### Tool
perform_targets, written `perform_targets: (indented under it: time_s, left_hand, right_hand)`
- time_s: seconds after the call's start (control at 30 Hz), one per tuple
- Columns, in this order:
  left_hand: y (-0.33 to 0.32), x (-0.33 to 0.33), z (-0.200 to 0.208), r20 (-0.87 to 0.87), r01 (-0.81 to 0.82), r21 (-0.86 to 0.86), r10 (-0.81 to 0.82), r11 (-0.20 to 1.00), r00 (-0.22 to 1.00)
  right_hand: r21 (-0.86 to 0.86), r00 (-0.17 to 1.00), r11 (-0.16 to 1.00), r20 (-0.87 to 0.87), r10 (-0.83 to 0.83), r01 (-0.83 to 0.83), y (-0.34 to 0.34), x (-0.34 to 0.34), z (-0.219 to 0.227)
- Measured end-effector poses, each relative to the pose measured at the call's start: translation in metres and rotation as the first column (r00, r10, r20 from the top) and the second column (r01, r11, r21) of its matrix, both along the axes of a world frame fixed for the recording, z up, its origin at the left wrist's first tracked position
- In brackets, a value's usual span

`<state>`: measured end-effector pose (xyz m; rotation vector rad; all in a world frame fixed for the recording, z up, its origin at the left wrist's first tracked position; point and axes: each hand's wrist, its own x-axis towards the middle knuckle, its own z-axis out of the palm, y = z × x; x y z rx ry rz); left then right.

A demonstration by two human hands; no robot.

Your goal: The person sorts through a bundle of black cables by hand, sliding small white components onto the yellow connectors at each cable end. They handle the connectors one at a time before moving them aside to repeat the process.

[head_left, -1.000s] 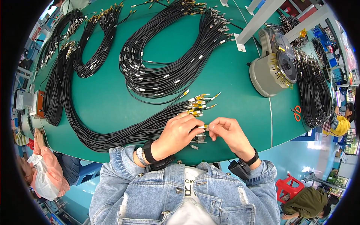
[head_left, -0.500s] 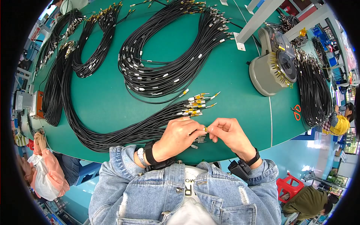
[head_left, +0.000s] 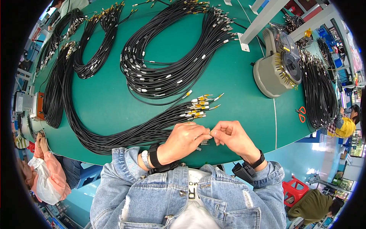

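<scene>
My left hand (head_left: 185, 140) is closed in a pinch over the end of a black cable, at the near edge of the cable bundle (head_left: 126, 138). Fingertip to fingertip with it, my right hand (head_left: 232, 138) pinches at the same spot, where a small bit of yellow tape is now mostly hidden by the fingers. Beyond my hands, several cable ends wrapped in yellow tape (head_left: 200, 106) fan out with white sleeves. Other cable ends (head_left: 204, 142) show below the left fingers.
A large loop of black cables (head_left: 164, 82) lies at the far middle, with more bundles at left and right. To the right stand a grey round tape dispenser (head_left: 272, 74) and orange-handled scissors (head_left: 302, 114). A metal post (head_left: 263, 24) rises behind. Other people sit around.
Both hands stay together, with slight finger movement. The left hand has shifted slightly right, and the yellow tape seen between the fingertips is now mostly covered.
</scene>
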<state>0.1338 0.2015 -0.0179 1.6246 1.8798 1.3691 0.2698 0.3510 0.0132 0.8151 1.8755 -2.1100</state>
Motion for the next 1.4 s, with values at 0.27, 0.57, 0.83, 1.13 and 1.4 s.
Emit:
perform_targets:
  time_s: [0.27,0.57,0.83,1.13,1.4]
  left_hand:
    - [-0.010,-0.010,0.010,-0.172,-0.116,-0.021,0.111,0.993,0.979]
    - [-0.026,-0.040,-0.004,-0.465,-0.284,-0.107,0.204,0.953,0.861]
    - [-0.030,-0.033,0.002,-0.370,-0.238,-0.059,0.200,0.969,0.907]
    - [-0.024,-0.030,0.002,-0.433,-0.152,0.076,0.170,0.985,0.885]
    - [-0.019,-0.023,0.000,-0.362,-0.117,0.098,0.145,0.988,0.921]
  right_hand:
    - [0.041,0.999,0.999,0.028,0.033,-0.034,-0.001,0.016,-0.026]
    - [0.668,0.989,0.740,-0.143,0.032,0.073,-0.009,-0.010,-0.018]
    - [0.309,0.969,0.943,-0.242,-0.044,0.120,-0.019,-0.027,-0.030]
    - [-0.115,0.987,0.989,-0.124,-0.103,0.089,-0.013,-0.025,-0.013]
    - [-0.047,0.992,0.996,-0.103,-0.079,0.075,-0.013,-0.022,-0.009]
